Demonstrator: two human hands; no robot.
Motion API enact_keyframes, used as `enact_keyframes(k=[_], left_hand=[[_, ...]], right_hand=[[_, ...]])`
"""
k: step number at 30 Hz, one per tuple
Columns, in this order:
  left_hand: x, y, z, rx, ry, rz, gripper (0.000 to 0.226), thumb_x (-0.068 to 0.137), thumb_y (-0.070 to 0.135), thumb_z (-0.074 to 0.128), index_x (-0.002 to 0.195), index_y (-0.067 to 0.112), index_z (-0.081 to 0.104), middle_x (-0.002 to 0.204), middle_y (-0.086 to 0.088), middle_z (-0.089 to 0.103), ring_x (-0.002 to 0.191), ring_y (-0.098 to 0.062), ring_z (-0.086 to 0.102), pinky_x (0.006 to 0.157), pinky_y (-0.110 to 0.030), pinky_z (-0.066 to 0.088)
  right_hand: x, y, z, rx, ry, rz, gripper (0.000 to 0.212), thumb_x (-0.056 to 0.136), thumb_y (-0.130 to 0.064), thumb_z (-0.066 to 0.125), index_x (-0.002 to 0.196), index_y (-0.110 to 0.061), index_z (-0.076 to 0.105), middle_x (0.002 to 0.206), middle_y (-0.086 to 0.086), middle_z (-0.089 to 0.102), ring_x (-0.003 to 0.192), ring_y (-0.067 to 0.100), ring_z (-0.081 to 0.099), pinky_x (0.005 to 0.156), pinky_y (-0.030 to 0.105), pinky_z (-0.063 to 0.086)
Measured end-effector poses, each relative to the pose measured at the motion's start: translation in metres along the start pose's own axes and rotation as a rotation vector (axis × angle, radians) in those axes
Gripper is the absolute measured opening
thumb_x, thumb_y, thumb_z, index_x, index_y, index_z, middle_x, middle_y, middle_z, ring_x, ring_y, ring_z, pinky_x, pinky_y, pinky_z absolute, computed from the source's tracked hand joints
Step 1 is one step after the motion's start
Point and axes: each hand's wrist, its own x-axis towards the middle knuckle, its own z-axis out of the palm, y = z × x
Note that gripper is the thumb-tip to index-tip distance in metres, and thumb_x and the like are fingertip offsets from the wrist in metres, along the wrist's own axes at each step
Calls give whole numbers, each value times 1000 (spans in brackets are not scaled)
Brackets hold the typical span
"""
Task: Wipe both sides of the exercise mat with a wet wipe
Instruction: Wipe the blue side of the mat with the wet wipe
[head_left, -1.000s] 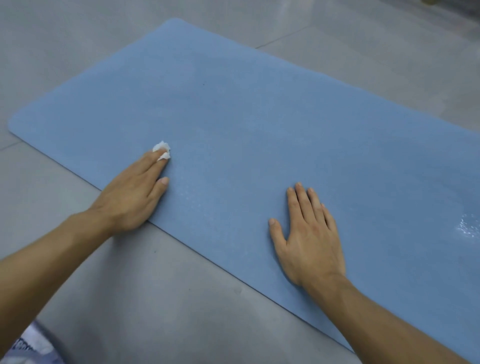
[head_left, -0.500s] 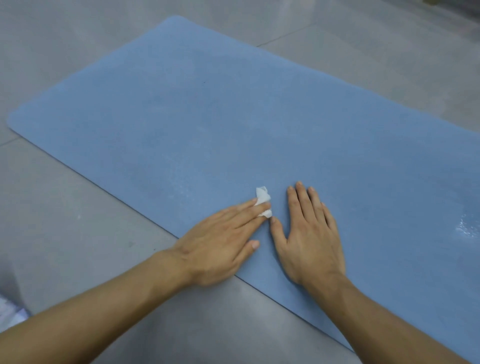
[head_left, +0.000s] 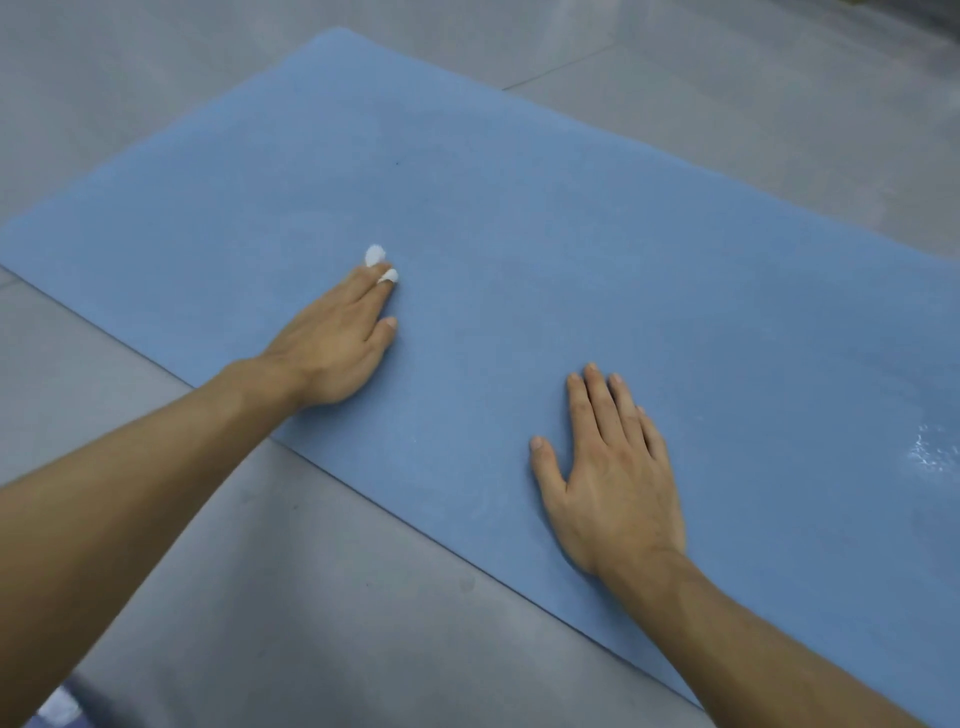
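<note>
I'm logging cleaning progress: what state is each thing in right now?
mat: unrolled flat on floor, glossy wet patch at right.
wipe: bunched, pinned to mat under left hand.
left hand: flat, pressing wipe.
right hand: flat on mat, empty.

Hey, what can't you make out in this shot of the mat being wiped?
All from the head view:
1. Wet wipe: mostly hidden under the fingers of the left hand; only white tips show.
2. Mat: right end cut off by the frame edge, underside hidden against the floor.
3. Object at the bottom left corner: blurred and cut off.
4. Mat surface beneath the flat right hand.
</note>
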Motion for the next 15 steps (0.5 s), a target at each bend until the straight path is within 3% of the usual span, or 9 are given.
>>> enact_keyframes(k=[3,8,15], left_hand=[[-5,33,13,0,-29,110,64,108,36,26,163,11,6,171,-2,-8,156,-10,-7,114,-9,-17],[-37,88,38,0,-104,420,74,96,47,14,162,15,11,168,5,-7,155,-5,-8,122,-18,-10],[-17,77,27,36,-131,427,75,94,45,11,164,19,8,171,7,-6,155,-3,-7,125,-21,-5]], right_hand=[[1,-1,0,1,6,2,78,96,-61,16,163,-21,14,170,-6,7,157,13,0,126,36,9],[1,-2,-2,-3,-7,2,78,96,-61,16,163,-21,13,170,-6,5,156,12,-2,126,37,9],[1,-1,-2,3,-8,0,78,96,-61,17,163,-21,12,170,-6,5,156,13,-2,126,36,8]])
